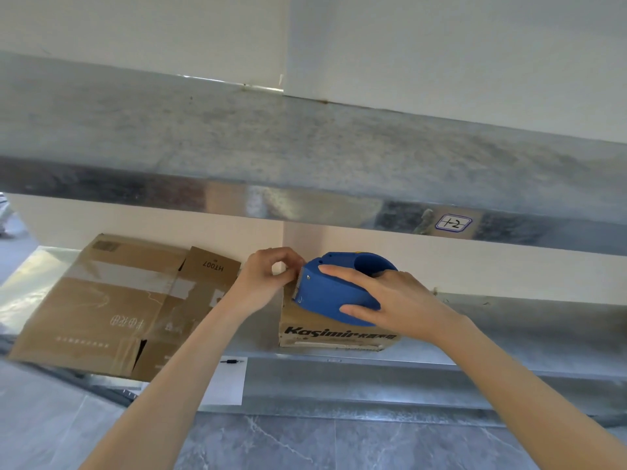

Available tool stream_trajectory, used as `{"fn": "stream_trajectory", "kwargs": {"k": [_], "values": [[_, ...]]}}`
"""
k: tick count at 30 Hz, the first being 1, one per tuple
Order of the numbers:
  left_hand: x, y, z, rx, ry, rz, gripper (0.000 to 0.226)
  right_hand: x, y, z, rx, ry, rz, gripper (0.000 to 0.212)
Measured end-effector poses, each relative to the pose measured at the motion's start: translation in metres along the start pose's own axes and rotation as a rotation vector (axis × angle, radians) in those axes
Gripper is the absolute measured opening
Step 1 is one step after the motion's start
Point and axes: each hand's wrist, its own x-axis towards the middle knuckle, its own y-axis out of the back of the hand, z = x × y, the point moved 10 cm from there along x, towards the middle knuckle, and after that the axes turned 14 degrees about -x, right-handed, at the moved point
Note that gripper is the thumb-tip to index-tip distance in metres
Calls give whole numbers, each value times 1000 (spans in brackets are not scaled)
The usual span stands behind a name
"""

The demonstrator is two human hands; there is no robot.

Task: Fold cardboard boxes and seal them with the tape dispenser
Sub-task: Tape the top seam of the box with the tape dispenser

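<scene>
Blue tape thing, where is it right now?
In the head view the tape dispenser sits right of centre on the small cardboard box, held by the right hand; the left hand pinches at its toothed end.

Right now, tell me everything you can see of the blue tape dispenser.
The blue plastic tape dispenser is a rounded shell with a round opening on top, a yellow trace at its rim, and a toothed metal cutter at one end. It sits on the brown cardboard box. The right hand holds its side; the left hand pinches beside the cutter, tape not discernible.
</scene>
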Motion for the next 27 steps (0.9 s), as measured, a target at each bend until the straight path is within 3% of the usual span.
{"fn": "stream_trajectory", "kwargs": {"k": [9,14,19,27], "values": [[-17,55,-8,-79,38,130,18,-29,9,42,-38,-107,-28,66],[-19,43,-13,-75,67,123,10,-45,4,54,24,-135,-55,64],[-23,17,-24,-92,59,82,37,-54,-5,61,120,-180,-117,60],[-20,12,-29,68,25,204,42,-48,-3,54,225,-142,-144,49]]}}
